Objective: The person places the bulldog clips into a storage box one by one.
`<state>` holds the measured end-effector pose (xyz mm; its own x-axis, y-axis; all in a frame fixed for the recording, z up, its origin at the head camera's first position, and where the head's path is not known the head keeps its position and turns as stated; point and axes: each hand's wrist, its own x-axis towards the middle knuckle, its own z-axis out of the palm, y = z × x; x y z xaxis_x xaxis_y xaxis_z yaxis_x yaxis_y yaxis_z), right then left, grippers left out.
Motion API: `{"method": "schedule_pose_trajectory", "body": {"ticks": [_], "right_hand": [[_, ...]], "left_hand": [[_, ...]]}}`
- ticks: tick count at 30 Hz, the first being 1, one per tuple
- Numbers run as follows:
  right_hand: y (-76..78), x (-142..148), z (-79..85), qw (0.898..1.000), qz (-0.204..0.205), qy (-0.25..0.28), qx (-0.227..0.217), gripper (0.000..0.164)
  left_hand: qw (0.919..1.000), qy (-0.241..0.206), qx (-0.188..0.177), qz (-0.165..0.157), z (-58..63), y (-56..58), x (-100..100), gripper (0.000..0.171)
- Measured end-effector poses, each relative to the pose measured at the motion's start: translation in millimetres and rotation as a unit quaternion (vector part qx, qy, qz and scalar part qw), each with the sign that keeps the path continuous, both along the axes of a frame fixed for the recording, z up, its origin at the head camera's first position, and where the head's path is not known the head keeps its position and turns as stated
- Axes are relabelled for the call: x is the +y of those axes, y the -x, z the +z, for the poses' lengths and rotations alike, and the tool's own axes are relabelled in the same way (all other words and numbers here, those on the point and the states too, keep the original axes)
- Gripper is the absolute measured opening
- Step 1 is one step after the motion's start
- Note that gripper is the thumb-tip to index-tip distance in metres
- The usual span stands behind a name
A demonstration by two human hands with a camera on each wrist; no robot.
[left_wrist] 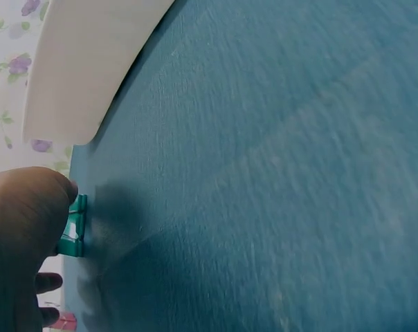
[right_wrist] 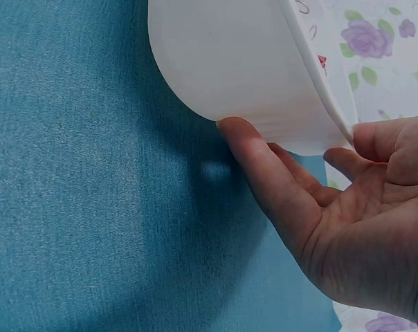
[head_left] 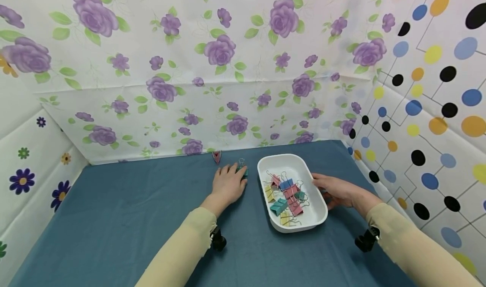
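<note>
My left hand (head_left: 228, 185) reaches to the back of the table, its fingers on a teal binder clip (head_left: 244, 171). In the left wrist view, the thumb and fingers pinch this clip (left_wrist: 75, 227), which they partly cover. My right hand (head_left: 336, 190) holds the right side of a white tray (head_left: 320, 214). In the right wrist view, its thumb (right_wrist: 254, 155) lies against the tray's lower wall and other fingers touch near the rim. Inside the tray lie several binder clips, among them a teal one (head_left: 279, 207), a blue one (head_left: 286, 184) and a yellow one (head_left: 284, 219).
A red binder clip (head_left: 217, 156) stands at the table's back edge, left of the teal one. Blue cloth (head_left: 133, 211) covers the table. Flowered sheeting (head_left: 220, 109) rises behind it, and a dotted sheet (head_left: 429, 152) borders the right side.
</note>
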<state>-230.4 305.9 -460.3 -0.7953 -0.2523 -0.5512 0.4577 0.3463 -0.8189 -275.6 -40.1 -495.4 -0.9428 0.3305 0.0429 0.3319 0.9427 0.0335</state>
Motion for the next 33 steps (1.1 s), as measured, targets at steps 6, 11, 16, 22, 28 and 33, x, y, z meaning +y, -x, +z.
{"method": "schedule_pose_trajectory", "body": {"ticks": [6, 11, 16, 22, 28, 33], "right_hand": [[0.5, 1.0, -0.7, 1.000, 0.001, 0.001, -0.003, 0.053], [0.9, 1.8, -1.2, 1.000, 0.003, 0.001, -0.004, 0.053], [1.7, 2.2, -1.8, 1.000, 0.003, -0.004, -0.003, 0.054], [1.3, 0.2, -1.1, 1.000, -0.003, -0.013, -0.001, 0.053], [0.6, -0.9, 1.7, 1.000, 0.000, -0.013, 0.002, 0.055], [-0.1, -1.6, 2.5, 1.000, 0.002, -0.012, 0.003, 0.055]], "left_hand": [[1.0000, 0.005, -0.004, -0.005, 2.8, -6.3, -7.0, 0.048], [0.9999, 0.011, 0.000, -0.004, 4.9, -14.3, -14.1, 0.045], [0.9998, 0.016, 0.009, -0.006, 9.8, -22.9, -19.5, 0.043], [0.9995, 0.029, 0.011, -0.004, 13.6, -32.2, -25.8, 0.042], [0.9995, 0.030, 0.010, -0.006, 17.7, -40.1, -30.8, 0.042], [0.9996, 0.027, 0.001, -0.008, 20.9, -47.3, -33.8, 0.042]]}}
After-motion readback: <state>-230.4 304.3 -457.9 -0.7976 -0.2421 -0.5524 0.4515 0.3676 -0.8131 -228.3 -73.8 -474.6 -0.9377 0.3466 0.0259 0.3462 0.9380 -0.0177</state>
